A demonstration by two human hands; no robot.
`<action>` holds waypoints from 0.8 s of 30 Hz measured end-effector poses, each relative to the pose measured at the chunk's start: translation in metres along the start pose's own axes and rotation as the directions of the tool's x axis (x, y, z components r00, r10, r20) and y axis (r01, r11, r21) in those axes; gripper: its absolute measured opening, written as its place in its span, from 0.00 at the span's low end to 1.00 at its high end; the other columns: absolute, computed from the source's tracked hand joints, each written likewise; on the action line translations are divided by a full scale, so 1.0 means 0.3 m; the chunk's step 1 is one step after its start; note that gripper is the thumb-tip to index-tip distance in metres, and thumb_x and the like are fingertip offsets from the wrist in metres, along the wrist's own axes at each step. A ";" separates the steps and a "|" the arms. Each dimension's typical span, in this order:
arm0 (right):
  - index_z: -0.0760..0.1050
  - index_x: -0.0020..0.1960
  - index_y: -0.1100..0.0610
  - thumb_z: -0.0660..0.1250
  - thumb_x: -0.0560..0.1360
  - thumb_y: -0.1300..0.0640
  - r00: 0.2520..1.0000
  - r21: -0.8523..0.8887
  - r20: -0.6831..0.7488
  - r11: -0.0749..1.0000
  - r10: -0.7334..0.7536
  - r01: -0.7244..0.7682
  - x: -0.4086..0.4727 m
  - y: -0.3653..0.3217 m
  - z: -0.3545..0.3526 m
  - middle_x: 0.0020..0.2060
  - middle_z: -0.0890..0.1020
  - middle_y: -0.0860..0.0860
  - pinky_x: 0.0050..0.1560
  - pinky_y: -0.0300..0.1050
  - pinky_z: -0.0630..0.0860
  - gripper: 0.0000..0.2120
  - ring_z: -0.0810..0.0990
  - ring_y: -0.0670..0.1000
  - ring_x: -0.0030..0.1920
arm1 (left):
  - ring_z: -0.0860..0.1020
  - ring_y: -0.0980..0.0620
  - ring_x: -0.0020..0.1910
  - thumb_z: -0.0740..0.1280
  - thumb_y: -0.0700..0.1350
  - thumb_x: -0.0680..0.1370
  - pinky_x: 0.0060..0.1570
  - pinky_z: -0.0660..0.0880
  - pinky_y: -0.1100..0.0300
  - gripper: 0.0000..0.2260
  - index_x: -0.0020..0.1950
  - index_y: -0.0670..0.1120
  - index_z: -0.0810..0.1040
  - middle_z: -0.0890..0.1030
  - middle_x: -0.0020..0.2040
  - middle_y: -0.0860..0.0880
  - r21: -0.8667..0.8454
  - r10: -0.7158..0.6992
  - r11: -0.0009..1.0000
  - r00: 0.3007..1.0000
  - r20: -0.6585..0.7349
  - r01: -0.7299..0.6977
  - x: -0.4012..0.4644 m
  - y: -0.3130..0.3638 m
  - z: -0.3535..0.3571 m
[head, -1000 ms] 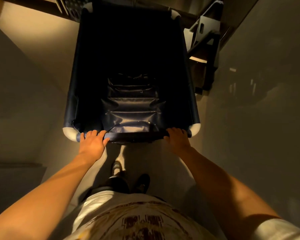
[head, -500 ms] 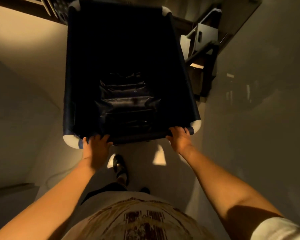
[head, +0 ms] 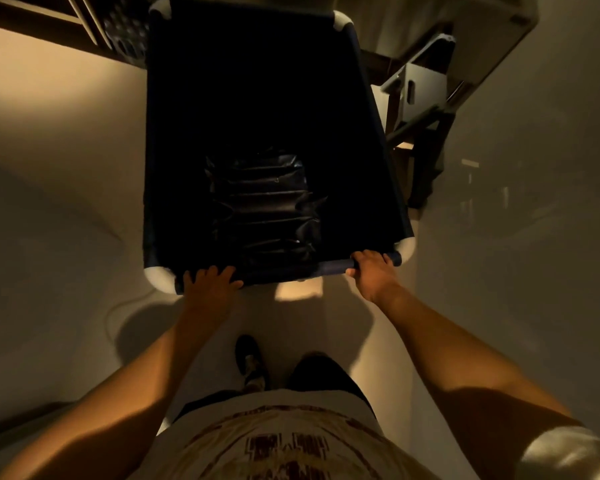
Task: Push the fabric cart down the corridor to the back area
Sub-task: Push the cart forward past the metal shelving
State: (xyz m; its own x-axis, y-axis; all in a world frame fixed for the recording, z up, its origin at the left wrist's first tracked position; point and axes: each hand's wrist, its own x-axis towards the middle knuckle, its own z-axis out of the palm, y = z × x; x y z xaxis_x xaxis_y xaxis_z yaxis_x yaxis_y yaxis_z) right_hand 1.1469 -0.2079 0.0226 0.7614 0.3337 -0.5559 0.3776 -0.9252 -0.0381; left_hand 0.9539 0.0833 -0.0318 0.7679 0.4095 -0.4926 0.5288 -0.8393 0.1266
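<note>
So my left hand (head: 210, 284) is curled over the near rail of the fabric cart (head: 257, 133), right by its left white corner cap (head: 158, 277). My right hand (head: 373, 268) is wrapped around that same rail at the cart's other end, next to the right corner cap (head: 406, 245). Both hands are closed on the rail, well apart. The cart sits straight ahead of me, and inside it there's just a stack of dark folded fabric (head: 262, 206) near my end. Past the cart's right side there's a grey metal frame (head: 416, 98), pretty close. Off the cart's far left corner I see a dark perforated crate (head: 125, 29). Progress-wise I'd say mid-push: corridor walls on both sides, and I can't spot the back area yet.
</note>
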 end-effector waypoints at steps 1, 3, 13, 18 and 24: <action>0.66 0.78 0.53 0.59 0.85 0.49 1.000 -0.008 0.000 1.000 0.000 0.000 0.020 -0.004 -0.012 0.72 0.73 0.55 0.81 0.56 0.57 0.23 0.67 0.57 0.77 | 0.70 0.39 0.71 0.56 0.57 0.83 0.75 0.56 0.37 0.20 0.75 0.56 0.67 0.74 0.69 0.44 0.011 0.007 1.000 1.000 -0.005 -0.007 0.021 -0.001 -0.012; 0.66 0.78 0.52 0.60 0.85 0.49 1.000 -0.027 -0.003 1.000 -0.005 0.004 0.061 -0.008 -0.036 0.71 0.74 0.54 0.80 0.55 0.58 0.22 0.68 0.57 0.76 | 0.70 0.39 0.70 0.56 0.57 0.83 0.74 0.57 0.36 0.20 0.75 0.56 0.67 0.74 0.69 0.44 0.025 0.019 1.000 1.000 -0.012 -0.018 0.066 -0.004 -0.041; 0.72 0.74 0.47 0.59 0.84 0.43 0.995 -0.046 -0.007 0.994 -0.104 0.103 0.297 -0.011 -0.195 0.69 0.78 0.52 0.75 0.56 0.64 0.20 0.73 0.57 0.72 | 0.68 0.41 0.72 0.54 0.57 0.83 0.76 0.53 0.38 0.22 0.77 0.57 0.65 0.72 0.72 0.46 0.037 -0.001 0.999 1.000 0.007 0.001 0.297 -0.005 -0.187; 0.73 0.73 0.46 0.61 0.83 0.43 0.992 0.016 -0.006 0.992 -0.127 0.128 0.434 -0.019 -0.284 0.68 0.78 0.52 0.75 0.55 0.63 0.20 0.72 0.58 0.72 | 0.68 0.40 0.72 0.53 0.59 0.83 0.76 0.53 0.37 0.21 0.76 0.57 0.66 0.73 0.71 0.44 0.011 -0.076 0.997 0.997 0.009 0.076 0.427 0.019 -0.280; 0.74 0.73 0.47 0.62 0.83 0.41 0.986 0.032 -0.018 0.985 -0.167 0.167 0.586 -0.031 -0.378 0.66 0.80 0.52 0.74 0.56 0.65 0.21 0.75 0.57 0.70 | 0.67 0.40 0.72 0.56 0.56 0.83 0.76 0.53 0.37 0.20 0.75 0.57 0.68 0.73 0.71 0.45 -0.024 -0.185 0.983 0.983 -0.011 0.184 0.563 0.066 -0.359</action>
State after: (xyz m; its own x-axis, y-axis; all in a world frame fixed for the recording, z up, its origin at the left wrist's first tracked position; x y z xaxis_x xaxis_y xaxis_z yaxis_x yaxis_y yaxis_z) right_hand 1.3370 -0.1201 0.0195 0.6970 0.4865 -0.5268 0.4825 -0.8616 -0.1573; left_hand 1.1329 0.1742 -0.0198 0.6611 0.5616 -0.4976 0.6697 -0.7406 0.0539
